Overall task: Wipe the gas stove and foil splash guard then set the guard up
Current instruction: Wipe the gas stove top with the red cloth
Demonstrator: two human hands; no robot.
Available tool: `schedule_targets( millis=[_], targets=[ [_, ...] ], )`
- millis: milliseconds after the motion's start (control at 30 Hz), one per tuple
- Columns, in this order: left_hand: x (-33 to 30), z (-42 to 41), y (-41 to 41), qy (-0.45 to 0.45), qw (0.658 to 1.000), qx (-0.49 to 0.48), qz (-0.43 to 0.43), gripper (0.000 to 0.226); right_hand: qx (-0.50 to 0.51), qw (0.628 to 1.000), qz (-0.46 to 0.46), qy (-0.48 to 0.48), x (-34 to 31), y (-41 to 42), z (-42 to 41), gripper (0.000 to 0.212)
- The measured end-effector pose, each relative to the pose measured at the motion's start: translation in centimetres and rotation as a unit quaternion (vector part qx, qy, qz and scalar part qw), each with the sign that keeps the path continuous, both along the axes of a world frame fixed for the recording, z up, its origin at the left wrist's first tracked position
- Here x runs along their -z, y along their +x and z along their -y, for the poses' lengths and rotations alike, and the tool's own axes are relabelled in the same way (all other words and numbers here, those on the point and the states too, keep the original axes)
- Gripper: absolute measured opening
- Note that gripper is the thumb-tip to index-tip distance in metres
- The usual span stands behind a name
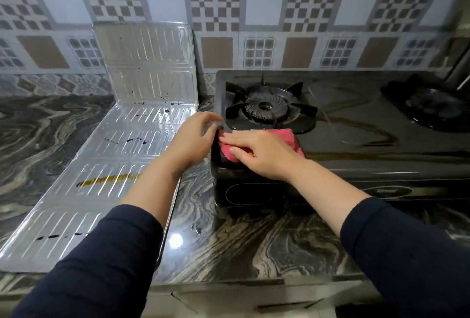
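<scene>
Gas stove (356, 124) sits rigid and heavy on the marbled countertop (241, 246); its glossy black top looks slick, so wipe it in place. Foil splash guard (109, 144), lying left of it with one panel against the wall, appears thin, light, easily creased; lift by its edges. Right hand (256, 152) presses flat on the soft pink cloth (292, 137) at the stove's front-left corner, while the left hand (195, 137) hovers loosely open, gripping nothing.

A small logo sits on the stove (356, 119) front panel, near its right end. It is too blurred to read.
</scene>
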State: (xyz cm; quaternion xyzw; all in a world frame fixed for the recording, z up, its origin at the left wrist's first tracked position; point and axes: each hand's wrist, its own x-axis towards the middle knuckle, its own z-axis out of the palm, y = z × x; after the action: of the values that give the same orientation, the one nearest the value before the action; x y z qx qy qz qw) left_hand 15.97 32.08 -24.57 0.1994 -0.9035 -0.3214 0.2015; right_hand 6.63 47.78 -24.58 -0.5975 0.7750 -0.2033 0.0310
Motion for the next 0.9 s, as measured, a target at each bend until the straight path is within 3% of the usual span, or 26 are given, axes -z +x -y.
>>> schedule_targets(
  millis=[100,400,533,667,767,900],
  targets=[
    [0.7,-0.6,-0.1,-0.041,0.999,0.011,0.007,0.025,0.034,0.998,-0.032,0.045,1.5,1.0,0.2,0.044],
    [0.1,-4.3,-1.4,-0.125,0.991,0.036,0.024,0.027,0.123,0.99,-0.06,0.04,2.0,-0.4,-5.4,0.048],
    [-0.2,-5.5,-2.1,-0.167,0.984,0.049,0.027,0.027,0.19,0.978,-0.077,0.036,2.2,-2.9,-9.5,0.062],
    [0.6,-6.8,-2.4,-0.227,0.966,0.114,0.044,0.034,0.258,0.962,-0.067,0.061,2.3,-4.0,-10.5,0.047],
    [1.7,-7.3,-2.3,-0.249,0.96,0.125,0.041,0.036,0.299,0.95,-0.069,0.052,2.7,-3.1,-9.3,0.048],
    [2.8,-7.7,-2.3,-0.234,0.968,0.095,0.001,0.034,0.271,0.958,-0.09,0.017,3.3,-1.4,-9.3,0.053]
  ],
)
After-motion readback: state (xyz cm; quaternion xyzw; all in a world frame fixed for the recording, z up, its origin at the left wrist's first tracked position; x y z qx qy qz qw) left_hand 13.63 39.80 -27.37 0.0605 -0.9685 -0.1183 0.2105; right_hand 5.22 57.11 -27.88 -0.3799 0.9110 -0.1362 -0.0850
